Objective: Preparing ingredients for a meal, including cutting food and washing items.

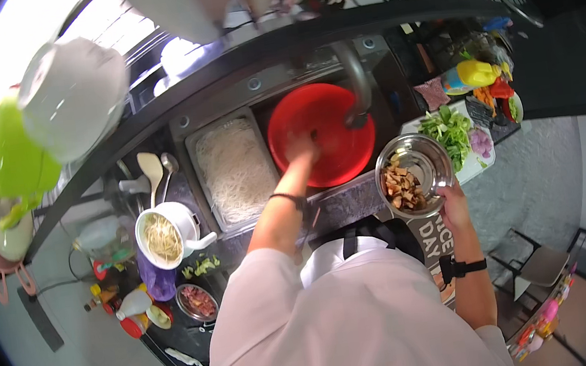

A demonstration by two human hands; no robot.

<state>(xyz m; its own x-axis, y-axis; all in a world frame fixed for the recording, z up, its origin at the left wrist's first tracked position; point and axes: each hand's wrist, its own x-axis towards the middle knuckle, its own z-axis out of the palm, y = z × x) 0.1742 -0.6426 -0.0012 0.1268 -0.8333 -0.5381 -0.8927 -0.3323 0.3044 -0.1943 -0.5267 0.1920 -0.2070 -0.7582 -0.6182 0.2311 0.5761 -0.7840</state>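
Observation:
My left hand (pixel 302 148) reaches down into a red plastic basin (pixel 350 151) in the sink. It is motion-blurred, so the fingers' pose is unclear; a small dark piece (pixel 313 134) shows by the fingertips. At the right, my right hand (pixel 452 203) grips the rim of a stainless steel bowl (pixel 423 160). Chopped brown pieces, apparently mushroom (pixel 402 187), are heaped on the bowl's left side. The bowl is held over the counter's front edge, just right of the basin.
Over the basin arches a faucet (pixel 358 76). Left of it sits a tray (pixel 204 185) of thin noodles (pixel 233 168). A white pot (pixel 183 224) holds bean sprouts. Chopped greens (pixel 447 131) lie on a white board (pixel 470 173). A dish rack rail (pixel 276 45) crosses above.

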